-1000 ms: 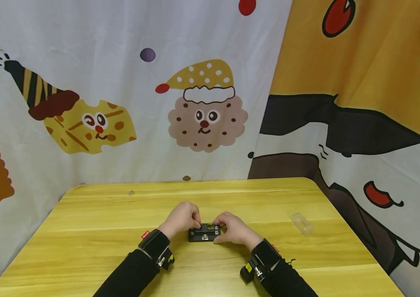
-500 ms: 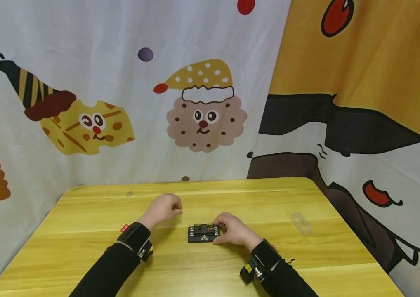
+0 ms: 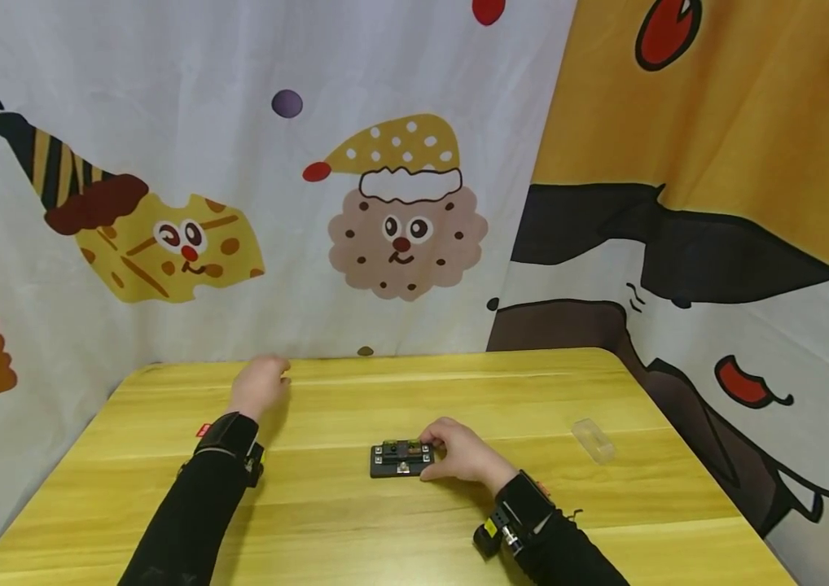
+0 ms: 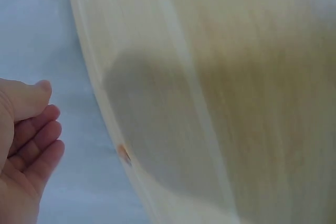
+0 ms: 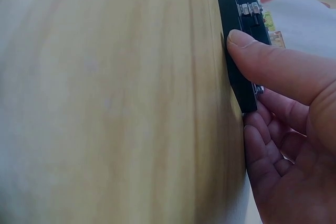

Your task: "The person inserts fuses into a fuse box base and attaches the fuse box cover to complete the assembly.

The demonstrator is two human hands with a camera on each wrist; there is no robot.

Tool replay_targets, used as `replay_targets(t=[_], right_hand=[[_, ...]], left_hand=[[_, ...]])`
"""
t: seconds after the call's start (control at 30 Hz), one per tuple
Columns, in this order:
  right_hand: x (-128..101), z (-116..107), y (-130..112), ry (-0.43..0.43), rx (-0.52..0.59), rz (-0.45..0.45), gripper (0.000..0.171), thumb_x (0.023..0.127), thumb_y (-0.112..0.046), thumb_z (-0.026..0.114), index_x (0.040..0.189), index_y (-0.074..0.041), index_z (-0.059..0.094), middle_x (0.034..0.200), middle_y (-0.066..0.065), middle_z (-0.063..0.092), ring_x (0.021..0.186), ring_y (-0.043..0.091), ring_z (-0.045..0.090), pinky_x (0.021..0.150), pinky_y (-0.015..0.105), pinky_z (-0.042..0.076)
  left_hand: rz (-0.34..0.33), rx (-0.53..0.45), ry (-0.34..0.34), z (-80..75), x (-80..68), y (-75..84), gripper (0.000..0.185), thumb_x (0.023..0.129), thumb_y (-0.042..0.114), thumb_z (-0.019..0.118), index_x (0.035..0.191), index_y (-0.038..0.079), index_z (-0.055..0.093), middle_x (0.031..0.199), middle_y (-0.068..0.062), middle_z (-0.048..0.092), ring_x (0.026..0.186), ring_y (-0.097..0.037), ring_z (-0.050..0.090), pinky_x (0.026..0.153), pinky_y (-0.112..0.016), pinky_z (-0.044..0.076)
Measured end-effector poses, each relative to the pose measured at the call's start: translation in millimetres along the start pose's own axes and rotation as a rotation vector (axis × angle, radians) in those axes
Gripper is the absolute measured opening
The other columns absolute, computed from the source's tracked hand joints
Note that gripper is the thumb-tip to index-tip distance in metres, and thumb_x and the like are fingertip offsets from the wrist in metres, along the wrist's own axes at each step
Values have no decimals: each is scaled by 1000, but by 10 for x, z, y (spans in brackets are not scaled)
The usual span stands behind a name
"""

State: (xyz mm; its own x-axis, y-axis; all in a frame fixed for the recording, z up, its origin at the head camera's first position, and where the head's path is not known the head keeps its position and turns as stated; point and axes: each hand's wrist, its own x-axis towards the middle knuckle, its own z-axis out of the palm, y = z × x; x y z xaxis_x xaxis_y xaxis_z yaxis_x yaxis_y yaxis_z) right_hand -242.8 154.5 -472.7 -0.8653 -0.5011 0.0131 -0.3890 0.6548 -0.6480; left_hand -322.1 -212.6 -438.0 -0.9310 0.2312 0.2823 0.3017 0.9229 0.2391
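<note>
A black fuse block with metal screw terminals lies on the table; yellow-green and orange fuses show on it. My right hand holds its right end, the thumb pressed along the near edge and the fingers behind. Over the far left of the table is my left hand; its fingers are loosely bent, with nothing visible between them. The left wrist view shows that hand at the left and a small orange-brown piece by the table's edge, too blurred to name.
A clear plastic cover-like piece lies on the right side of the wooden table. Behind the table hangs a curtain printed with cartoon figures. Both wrists wear black straps with cameras.
My left hand has left the fuse block and travelled left and away to the far left of the table, where it hides the small piece seen earlier. The right hand stays on the block.
</note>
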Motion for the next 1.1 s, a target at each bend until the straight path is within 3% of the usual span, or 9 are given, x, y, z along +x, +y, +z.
replay_targets(t=[0.37,0.6,0.83,1.1], right_hand=[[-1,9,21,-1,-4,-1,44,73,-21,89,108,-9,66,106,-2,55,97,19,55,90,39,47],[-7,-5,11,-1,-5,2,43,73,-22,89,107,-10,66,106,-2,55,97,18,55,89,38,47],[-6,-8,-16,-8,-3,-1,44,74,-21,89,109,-9,66,107,-1,56,97,19,56,90,38,47],[-14,-20,-15,-8,-3,12,44,74,-21,89,110,-9,66,107,-2,55,98,19,56,90,37,47]], left_hand=[[-58,49,-30,-4,37,-228,17,87,-2,61,101,-3,70,99,-23,67,95,-43,62,81,-55,50],[-101,66,-72,13,35,-295,14,91,-3,55,95,-2,69,98,-26,66,94,-44,62,81,-57,50],[-116,105,-68,77,4,-388,20,87,-11,50,81,0,65,91,-25,67,87,-44,64,74,-57,51],[-137,134,-122,118,-6,-399,19,89,-10,50,82,-1,65,91,-26,67,85,-45,64,72,-57,52]])
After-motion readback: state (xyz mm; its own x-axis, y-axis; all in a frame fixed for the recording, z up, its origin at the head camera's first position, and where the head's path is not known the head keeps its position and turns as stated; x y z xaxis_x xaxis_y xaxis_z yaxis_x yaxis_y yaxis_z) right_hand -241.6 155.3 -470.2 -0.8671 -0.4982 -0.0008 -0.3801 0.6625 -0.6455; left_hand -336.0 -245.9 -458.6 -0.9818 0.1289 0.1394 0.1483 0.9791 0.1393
